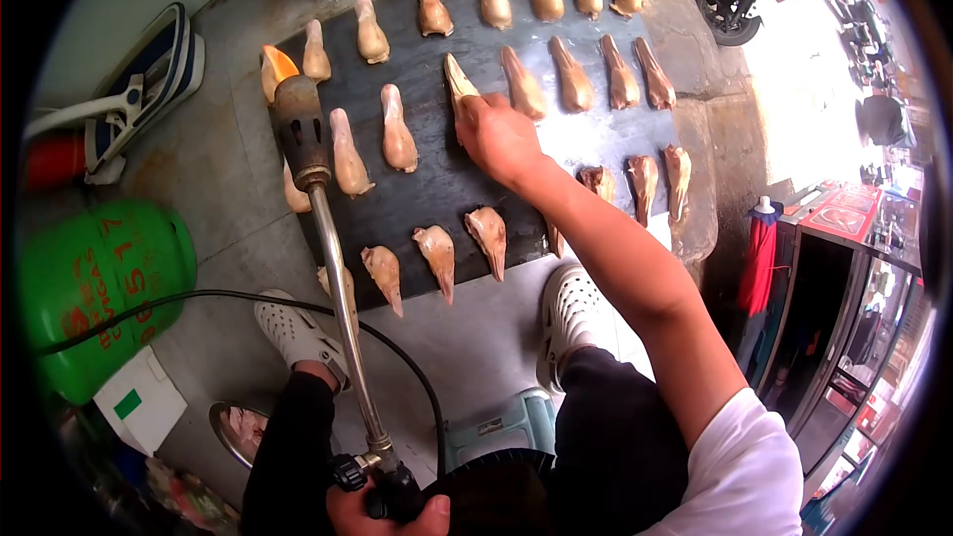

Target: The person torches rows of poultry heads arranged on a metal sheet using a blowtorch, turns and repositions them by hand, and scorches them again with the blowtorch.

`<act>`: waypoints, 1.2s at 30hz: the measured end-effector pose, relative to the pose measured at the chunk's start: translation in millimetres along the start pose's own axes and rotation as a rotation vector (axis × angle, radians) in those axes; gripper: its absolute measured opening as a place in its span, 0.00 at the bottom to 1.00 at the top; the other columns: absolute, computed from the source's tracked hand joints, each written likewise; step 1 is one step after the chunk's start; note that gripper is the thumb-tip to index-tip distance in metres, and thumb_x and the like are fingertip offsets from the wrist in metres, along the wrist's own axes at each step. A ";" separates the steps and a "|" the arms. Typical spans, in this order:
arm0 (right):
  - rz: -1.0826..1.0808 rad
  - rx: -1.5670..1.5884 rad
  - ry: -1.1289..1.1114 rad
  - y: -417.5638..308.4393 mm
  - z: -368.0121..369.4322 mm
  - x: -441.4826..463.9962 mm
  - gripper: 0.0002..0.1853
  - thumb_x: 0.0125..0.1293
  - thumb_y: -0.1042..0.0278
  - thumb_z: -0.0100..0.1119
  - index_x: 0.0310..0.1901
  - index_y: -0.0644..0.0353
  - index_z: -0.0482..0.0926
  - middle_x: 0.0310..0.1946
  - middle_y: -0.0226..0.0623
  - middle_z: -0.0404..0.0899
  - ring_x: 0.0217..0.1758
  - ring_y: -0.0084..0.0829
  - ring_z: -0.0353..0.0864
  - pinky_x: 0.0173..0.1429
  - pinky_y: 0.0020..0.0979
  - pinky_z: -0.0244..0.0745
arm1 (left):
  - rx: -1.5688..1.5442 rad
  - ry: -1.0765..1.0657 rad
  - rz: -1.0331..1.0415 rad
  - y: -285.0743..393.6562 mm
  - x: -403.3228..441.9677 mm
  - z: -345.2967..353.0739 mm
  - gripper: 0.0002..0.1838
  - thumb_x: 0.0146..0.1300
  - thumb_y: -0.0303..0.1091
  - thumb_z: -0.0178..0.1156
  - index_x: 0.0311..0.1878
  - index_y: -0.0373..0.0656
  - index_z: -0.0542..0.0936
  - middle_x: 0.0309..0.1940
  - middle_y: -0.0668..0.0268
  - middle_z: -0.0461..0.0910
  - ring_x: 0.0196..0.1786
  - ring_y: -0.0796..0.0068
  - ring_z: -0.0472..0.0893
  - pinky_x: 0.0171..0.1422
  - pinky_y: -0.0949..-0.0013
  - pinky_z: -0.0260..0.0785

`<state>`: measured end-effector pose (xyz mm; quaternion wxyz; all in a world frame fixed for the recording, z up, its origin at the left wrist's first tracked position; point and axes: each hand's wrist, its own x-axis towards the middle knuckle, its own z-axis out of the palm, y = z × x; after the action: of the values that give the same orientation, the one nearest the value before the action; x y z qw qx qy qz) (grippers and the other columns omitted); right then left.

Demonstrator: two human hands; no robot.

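Note:
My left hand (429,518), at the bottom edge, is closed round the handle of a gas torch (340,263). The torch's long metal tube runs up to a wide, slotted burner head over the board's left side. Bright orange shows just past the burner; I cannot tell if it is flame or a lit surface. My right hand (501,139) reaches over the middle of a dark board (447,189), its fingers closed on a duck head (459,77) with the bill pointing away. Several more plucked duck heads (399,134) lie in rows around it.
A black hose (238,293) runs from the torch past a green gas cylinder (114,288) at left. Near my feet are a pale blue plastic stool (501,427) and a metal bowl (238,429). A cabinet (844,288) stands at right, a scooter wheel (730,10) beyond the board.

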<state>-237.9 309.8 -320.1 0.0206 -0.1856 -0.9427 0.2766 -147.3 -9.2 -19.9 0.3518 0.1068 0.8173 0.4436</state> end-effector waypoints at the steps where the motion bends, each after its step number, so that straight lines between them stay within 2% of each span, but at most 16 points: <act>1: 0.004 0.001 -0.007 -2.4 -0.9 -0.3 0.15 0.66 0.62 0.62 0.52 0.56 0.79 0.46 0.51 0.80 0.46 0.54 0.82 0.51 0.47 0.79 | -0.016 0.023 0.016 1.5 1.3 1.5 0.18 0.54 0.41 0.74 0.36 0.37 0.80 0.24 0.63 0.76 0.25 0.64 0.74 0.33 0.62 0.69; 4: -0.054 0.020 -0.015 -3.7 -3.7 -0.1 0.14 0.67 0.58 0.61 0.47 0.58 0.77 0.47 0.52 0.77 0.43 0.55 0.83 0.50 0.50 0.79 | -0.055 0.062 -0.005 6.2 3.0 2.5 0.17 0.54 0.40 0.73 0.34 0.38 0.78 0.23 0.62 0.75 0.24 0.64 0.72 0.32 0.62 0.68; 8: -0.111 -0.083 0.183 -21.2 -32.4 -0.2 0.17 0.68 0.55 0.61 0.49 0.60 0.77 0.45 0.51 0.78 0.43 0.53 0.83 0.46 0.48 0.81 | -0.148 0.046 -0.001 24.3 7.4 -5.1 0.15 0.54 0.34 0.74 0.32 0.37 0.77 0.22 0.64 0.75 0.24 0.67 0.73 0.32 0.65 0.70; 12: -0.243 -0.132 -0.241 -67.1 -29.3 12.1 0.17 0.67 0.56 0.61 0.49 0.60 0.77 0.43 0.52 0.81 0.44 0.53 0.84 0.47 0.48 0.81 | -0.283 0.077 0.054 32.5 -0.3 -3.4 0.16 0.53 0.34 0.75 0.36 0.37 0.78 0.23 0.64 0.78 0.24 0.75 0.75 0.31 0.66 0.70; 13: -0.206 -0.137 -0.388 -81.3 -19.0 15.7 0.24 0.65 0.53 0.64 0.55 0.61 0.75 0.47 0.54 0.80 0.49 0.55 0.83 0.54 0.47 0.79 | -0.278 0.060 0.054 35.4 -2.3 -5.9 0.16 0.52 0.33 0.75 0.36 0.37 0.78 0.24 0.60 0.80 0.24 0.66 0.80 0.30 0.63 0.72; 16: 0.002 -0.226 -0.371 -110.5 14.7 29.4 0.33 0.64 0.43 0.62 0.59 0.63 0.70 0.52 0.58 0.77 0.56 0.58 0.79 0.61 0.47 0.76 | -0.198 0.047 0.166 36.4 -9.7 -8.9 0.17 0.51 0.35 0.74 0.36 0.38 0.76 0.25 0.51 0.80 0.29 0.47 0.82 0.31 0.56 0.73; 17: 0.091 -0.289 -0.356 -118.7 20.6 35.4 0.37 0.65 0.47 0.61 0.68 0.64 0.64 0.57 0.56 0.75 0.54 0.55 0.81 0.62 0.46 0.76 | -0.210 0.020 0.145 43.7 -10.2 -13.1 0.17 0.51 0.36 0.73 0.36 0.38 0.75 0.26 0.49 0.80 0.31 0.43 0.82 0.32 0.54 0.74; 19: 0.113 -0.247 -0.267 -98.1 59.1 46.7 0.34 0.66 0.49 0.59 0.67 0.63 0.67 0.58 0.56 0.77 0.59 0.55 0.80 0.64 0.45 0.75 | -0.234 0.001 0.178 47.2 -11.8 -16.4 0.18 0.53 0.38 0.72 0.36 0.38 0.74 0.25 0.49 0.79 0.30 0.43 0.81 0.34 0.52 0.74; 21: 0.426 0.030 -0.195 -94.9 70.4 46.2 0.29 0.66 0.51 0.56 0.63 0.63 0.73 0.55 0.57 0.80 0.60 0.53 0.80 0.63 0.44 0.75 | -0.280 0.050 0.280 47.4 -13.6 -17.6 0.18 0.53 0.39 0.71 0.36 0.38 0.74 0.25 0.50 0.80 0.30 0.44 0.81 0.35 0.51 0.74; 22: 0.310 0.073 -0.055 -95.9 69.4 40.2 0.29 0.63 0.54 0.61 0.59 0.68 0.77 0.38 0.57 0.86 0.43 0.50 0.88 0.49 0.38 0.82 | -0.303 0.024 0.266 47.4 -17.9 -18.3 0.19 0.52 0.39 0.71 0.37 0.38 0.74 0.25 0.50 0.80 0.31 0.46 0.82 0.36 0.51 0.75; 23: 0.351 0.174 -0.075 -94.2 62.7 36.4 0.28 0.64 0.52 0.59 0.57 0.68 0.79 0.41 0.59 0.86 0.46 0.49 0.87 0.52 0.39 0.81 | -0.278 0.011 0.279 47.2 -20.9 -19.0 0.18 0.53 0.39 0.71 0.37 0.39 0.74 0.25 0.51 0.80 0.31 0.48 0.83 0.36 0.52 0.75; 25: 0.095 -0.048 -0.016 -77.1 59.1 34.8 0.27 0.65 0.52 0.58 0.57 0.67 0.80 0.42 0.58 0.85 0.48 0.51 0.87 0.56 0.41 0.79 | -0.307 0.001 0.325 47.8 -27.1 -24.8 0.17 0.53 0.38 0.71 0.37 0.40 0.75 0.25 0.52 0.81 0.30 0.51 0.84 0.35 0.54 0.76; 28: -0.007 -0.259 0.002 -91.2 41.0 24.7 0.25 0.65 0.52 0.57 0.56 0.63 0.81 0.44 0.57 0.85 0.50 0.53 0.85 0.58 0.43 0.77 | -0.277 -0.009 0.341 46.6 -34.1 -31.0 0.16 0.53 0.38 0.71 0.37 0.40 0.75 0.24 0.53 0.81 0.30 0.52 0.84 0.35 0.55 0.76; 30: 0.037 -0.183 -0.237 -114.6 23.2 22.5 0.25 0.64 0.52 0.58 0.56 0.61 0.82 0.44 0.57 0.85 0.51 0.54 0.84 0.58 0.43 0.77 | -0.283 -0.008 0.314 44.1 -37.1 -35.0 0.16 0.53 0.38 0.71 0.37 0.40 0.75 0.24 0.53 0.81 0.30 0.53 0.84 0.35 0.55 0.77; 32: 0.035 -0.187 -0.312 -115.2 23.6 25.0 0.25 0.63 0.52 0.58 0.57 0.59 0.82 0.45 0.57 0.85 0.51 0.55 0.84 0.58 0.44 0.77 | -0.269 0.014 0.291 40.6 -39.4 -38.5 0.16 0.54 0.38 0.71 0.36 0.39 0.75 0.24 0.54 0.81 0.29 0.53 0.84 0.35 0.56 0.77; 36: 0.011 -0.191 -0.207 -88.5 46.3 30.8 0.26 0.62 0.51 0.60 0.57 0.58 0.82 0.45 0.58 0.85 0.52 0.55 0.84 0.58 0.44 0.77 | -0.217 0.076 0.258 31.5 -44.8 -48.8 0.15 0.55 0.38 0.70 0.36 0.40 0.75 0.23 0.55 0.81 0.29 0.53 0.84 0.34 0.57 0.76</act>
<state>-303.1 228.3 -314.4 -0.0959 -0.1625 -0.9607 0.2033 -151.7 -44.4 44.4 0.2701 0.1552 0.7568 0.5746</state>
